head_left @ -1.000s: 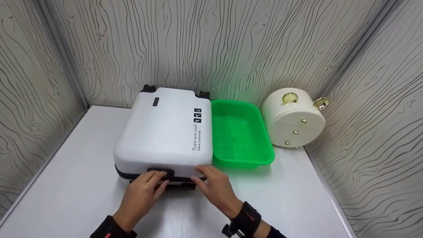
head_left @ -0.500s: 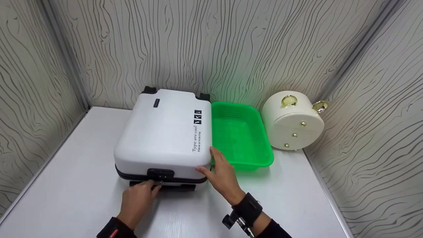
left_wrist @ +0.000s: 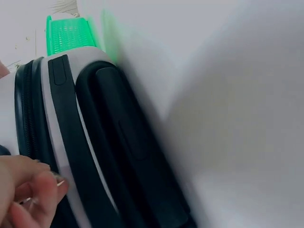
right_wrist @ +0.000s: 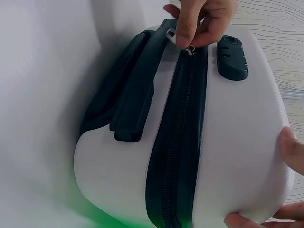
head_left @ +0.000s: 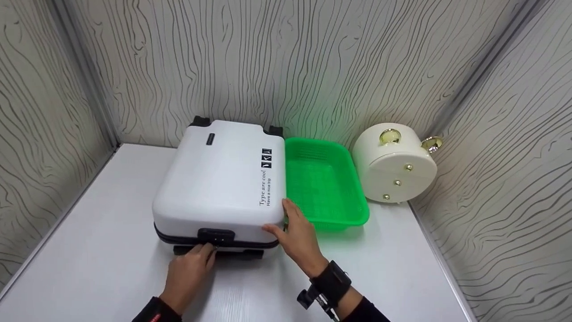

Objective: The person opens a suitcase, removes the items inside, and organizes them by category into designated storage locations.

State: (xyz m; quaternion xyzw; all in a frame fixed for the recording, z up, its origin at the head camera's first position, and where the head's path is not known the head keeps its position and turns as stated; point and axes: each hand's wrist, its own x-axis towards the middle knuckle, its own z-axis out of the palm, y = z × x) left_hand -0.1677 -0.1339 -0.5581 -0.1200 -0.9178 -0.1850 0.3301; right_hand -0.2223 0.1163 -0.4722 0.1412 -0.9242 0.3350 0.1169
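Observation:
A white hard-shell suitcase [head_left: 223,179] lies flat, its end with the black combination lock [head_left: 216,235] facing me. My left hand [head_left: 190,270] is at that end, just below the lock. Between thumb and forefinger it pinches a metal zipper pull [right_wrist: 171,34], seen best in the right wrist view. The black zipper [right_wrist: 175,142] runs from there toward the right corner with its teeth meshed. My right hand [head_left: 301,239] rests on the suitcase's near right corner, thumb and fingers spread apart against the shell. Its palm side is hidden in the head view.
Close along the suitcase's right side stands a green plastic basket [head_left: 364,214]. Farther right is a round cream box [head_left: 380,154] with gold knobs and rings. Patterned panels [head_left: 313,67] enclose the white table [head_left: 111,214] at the back and both sides.
My left hand has gone from the lock down to the zipper pull and pinches it. My right hand has shifted from the near edge to the corner. The suitcase has barely moved.

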